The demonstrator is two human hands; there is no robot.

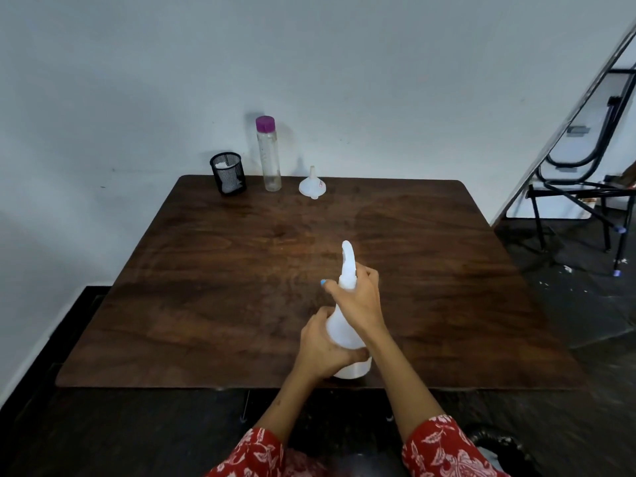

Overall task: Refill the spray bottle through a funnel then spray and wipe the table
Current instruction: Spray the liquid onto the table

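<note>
The dark wooden tabletop (213, 304) fills the middle of the view, its far edge against a pale wall. On the floor to the right, well apart from it, stand black metal chair frames (581, 187).

The white spray bottle (346, 333) stands near the front edge of the tabletop, its base on the wood and its nozzle pointing away toward the wall. The left hand (321, 349) grips the lower body of the bottle, fingers curled round its side. The right hand (358, 297) holds the neck just below the spray head, its fingers wrapped round it; whether any of them presses the trigger cannot be told. Both forearms come out of red floral sleeves (444, 445).

Along the far edge stand a tall clear bottle (269, 160) with a purple cap, upright; to its left a black mesh cup (228, 173) with something white inside; and to its right a small white funnel (312, 185), resting mouth down, spout up.
</note>
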